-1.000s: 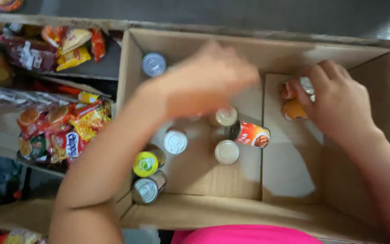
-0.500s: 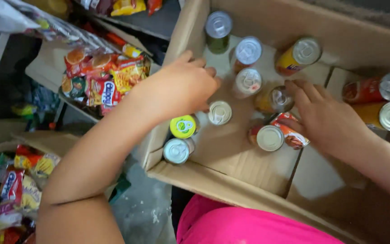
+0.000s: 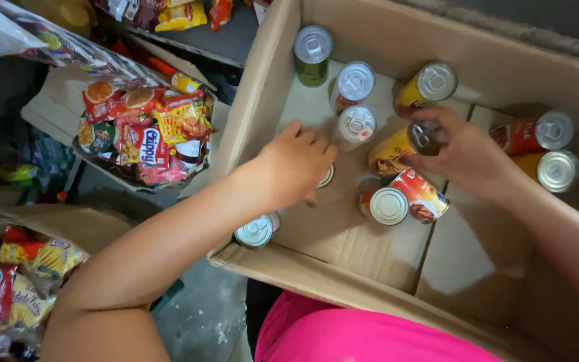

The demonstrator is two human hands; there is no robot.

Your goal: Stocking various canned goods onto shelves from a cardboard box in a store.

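I see left hand (image 3: 296, 164) curled over small can (image 3: 328, 176), under fingers. Right hand (image 3: 460, 151) grasps yellow can (image 3: 397, 149), tipped sideways.

Soft, even daylight fills the cardboard box (image 3: 283, 87), brightest on its floor and on the shiny can lids (image 3: 355, 82), which throw small white glints — no harsh glare. The left hand (image 3: 296, 164) casts a faint shadow beneath it, and the far right corner sinks into brown shade. Focus is fair at centre; the snack packets (image 3: 142, 131) and frame edges go soft and slightly bowed — the floor lies dim.
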